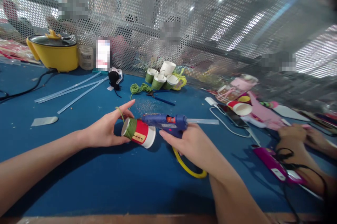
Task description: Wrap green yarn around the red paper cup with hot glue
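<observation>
My left hand (105,129) grips a red and white paper cup (140,133), tipped on its side, by the end wrapped in green yarn (130,128). A strand loops up over my fingers, and the forefinger is stretched out. In my right hand (196,143) is a blue hot glue gun (160,120), its small red light on. A clear glue stick (204,121) pokes out of its back. The gun's nozzle lies over the yarn's edge on the cup; whether it touches cannot be seen. Behind the cup lies a loose bundle of green yarn (139,88).
Green-wrapped cups (158,82) and blue-handled pliers (164,101) lie at the back, near a perforated metal screen. Glue sticks (79,90), a yellow electric pot (59,55) and a jar (86,57) are left. Right are a phone (234,116), a purple power strip (268,162) and another person's hands (292,134).
</observation>
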`<state>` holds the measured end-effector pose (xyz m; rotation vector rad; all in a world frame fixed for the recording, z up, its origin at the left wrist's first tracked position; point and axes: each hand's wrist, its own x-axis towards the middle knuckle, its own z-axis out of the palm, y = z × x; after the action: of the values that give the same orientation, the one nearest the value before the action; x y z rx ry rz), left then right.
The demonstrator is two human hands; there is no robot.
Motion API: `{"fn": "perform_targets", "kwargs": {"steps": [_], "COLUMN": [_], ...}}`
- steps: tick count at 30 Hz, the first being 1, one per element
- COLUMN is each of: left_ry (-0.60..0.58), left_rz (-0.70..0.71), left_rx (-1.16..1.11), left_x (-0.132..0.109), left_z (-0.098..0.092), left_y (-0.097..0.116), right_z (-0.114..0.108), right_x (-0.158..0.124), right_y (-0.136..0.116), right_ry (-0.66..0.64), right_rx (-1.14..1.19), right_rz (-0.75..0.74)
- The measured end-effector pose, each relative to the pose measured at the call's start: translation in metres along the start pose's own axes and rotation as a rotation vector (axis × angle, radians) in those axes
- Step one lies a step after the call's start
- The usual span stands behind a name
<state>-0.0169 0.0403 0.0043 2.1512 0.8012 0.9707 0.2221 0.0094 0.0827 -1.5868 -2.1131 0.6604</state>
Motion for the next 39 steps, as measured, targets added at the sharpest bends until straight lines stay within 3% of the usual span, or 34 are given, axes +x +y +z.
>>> {"fn": "perform_targets", "kwargs": {"steps": [4, 9, 11, 15, 21, 24, 27, 28, 30, 32, 36, 39], "left_ry": [0.030, 0.061, 0.071, 0.078, 0.068, 0.070, 0.075, 0.074, 0.064, 0.054, 0.044, 0.039], "left_rz": [-0.041, -0.118, -0.131, -0.171, -0.219, -0.226, -0.226, -0.224, -0.214, -0.197, -0.165, -0.166], "left_rx": [-0.039, -0.079, -0.085, -0.093, -0.081, -0.088, -0.098, -0.102, -0.112, -0.129, -0.155, -0.188], "left_x": [0.001, 0.002, 0.002, 0.002, 0.004, 0.004, 0.003, 0.003, 0.003, 0.003, 0.003, 0.004], "left_z": [0.000, 0.002, 0.003, 0.002, 0.002, 0.002, 0.003, 0.003, 0.002, 0.002, 0.002, 0.002], "left_y": [-0.003, -0.006, -0.006, -0.003, 0.000, 0.000, 0.000, 0.000, 0.001, 0.002, 0.005, 0.004], "right_z": [-0.002, -0.004, -0.003, 0.007, 0.017, 0.014, 0.015, 0.017, 0.025, 0.034, 0.042, 0.037], "right_x": [0.007, 0.032, 0.045, 0.067, 0.085, 0.083, 0.075, 0.071, 0.063, 0.057, 0.053, 0.054], "right_y": [0.000, 0.025, 0.039, 0.058, 0.072, 0.060, 0.029, 0.016, -0.010, -0.032, -0.050, -0.046], "right_ry": [-0.010, 0.181, 0.214, 0.132, 0.147, 0.235, 0.273, 0.229, 0.092, -0.019, -0.135, -0.087], "right_rx": [0.153, 0.282, 0.225, 0.062, -0.157, -0.310, -0.379, -0.364, -0.206, -0.101, -0.056, 0.068], "right_rz": [0.174, 0.196, 0.221, 0.320, 0.389, 0.331, 0.181, 0.084, -0.259, -0.445, -0.476, -0.401]}}
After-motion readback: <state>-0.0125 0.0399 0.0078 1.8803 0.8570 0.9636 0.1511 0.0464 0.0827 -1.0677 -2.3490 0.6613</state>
